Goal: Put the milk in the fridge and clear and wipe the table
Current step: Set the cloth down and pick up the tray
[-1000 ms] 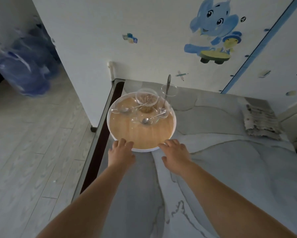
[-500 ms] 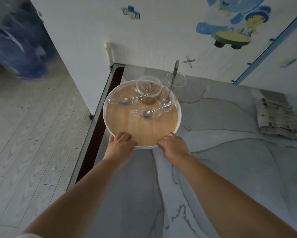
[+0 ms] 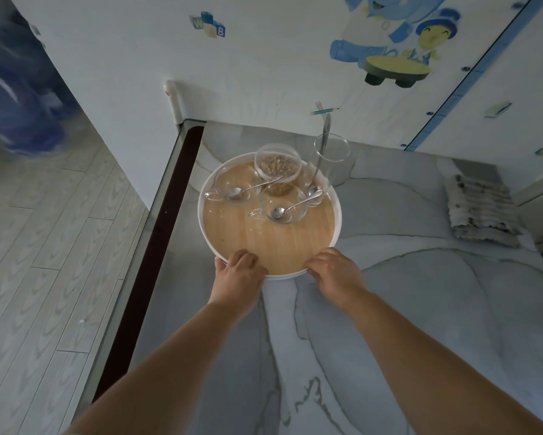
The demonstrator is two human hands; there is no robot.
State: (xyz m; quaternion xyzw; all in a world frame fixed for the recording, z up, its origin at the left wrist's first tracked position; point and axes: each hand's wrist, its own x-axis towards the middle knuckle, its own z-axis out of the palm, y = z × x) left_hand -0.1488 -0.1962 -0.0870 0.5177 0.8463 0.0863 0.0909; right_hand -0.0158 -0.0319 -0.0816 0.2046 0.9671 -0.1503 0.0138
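Note:
A round tray (image 3: 273, 246) with a white rim and wooden floor sits near the far left corner of the marble table (image 3: 405, 309). On it stand two glass cups with spoons (image 3: 282, 206), a glass bowl of cereal (image 3: 278, 164) and a tall glass (image 3: 326, 158) holding a long spoon. My left hand (image 3: 237, 273) grips the tray's near rim on the left, fingers curled over the edge. My right hand (image 3: 334, 271) grips the near rim on the right. No milk is in view.
A folded grey cloth (image 3: 480, 208) lies at the table's right side. The wall with cartoon stickers (image 3: 389, 51) stands just behind the tray. The table's dark left edge (image 3: 160, 240) drops to a pale wooden floor (image 3: 44, 262).
Both hands have closed on the tray's near rim. The view has tilted down and drawn closer; the tray looks slightly nearer to me.

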